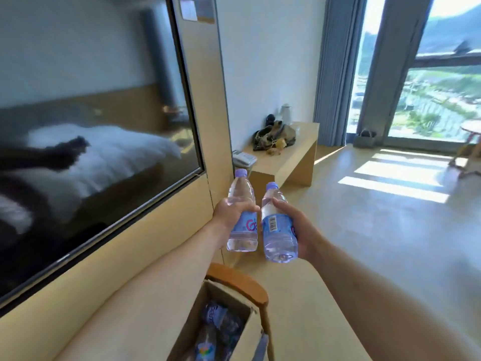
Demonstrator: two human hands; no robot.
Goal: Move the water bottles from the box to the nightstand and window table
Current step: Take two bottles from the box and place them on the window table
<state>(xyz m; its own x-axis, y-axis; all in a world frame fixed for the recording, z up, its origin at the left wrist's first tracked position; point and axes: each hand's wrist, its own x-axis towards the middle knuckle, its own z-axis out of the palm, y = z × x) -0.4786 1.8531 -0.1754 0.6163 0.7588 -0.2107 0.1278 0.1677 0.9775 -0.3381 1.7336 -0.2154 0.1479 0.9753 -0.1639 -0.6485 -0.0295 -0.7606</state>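
1. Two clear plastic water bottles with lilac caps and blue labels are held up in the air, side by side and close together, above the floor.
2. The left hand (229,214) grips the left bottle (240,212) around its middle, fingers curled round the label, arm stretched forward.
3. The right hand (302,227) holds the right bottle (277,225), tilted with its cap leaning away; the thumb lies across the front and the other fingers wrap behind.
4. Below the forearms, an open brown cardboard box (223,321) sits on a wooden chair with a curved back (242,280); more plastic bottles with blue labels lie inside.
5. Further off, a low pale wooden bench (294,157) against the wall carries a white telephone (243,157) and a dark bag (273,136).
6. A large dark wall screen (91,121) is on the left.
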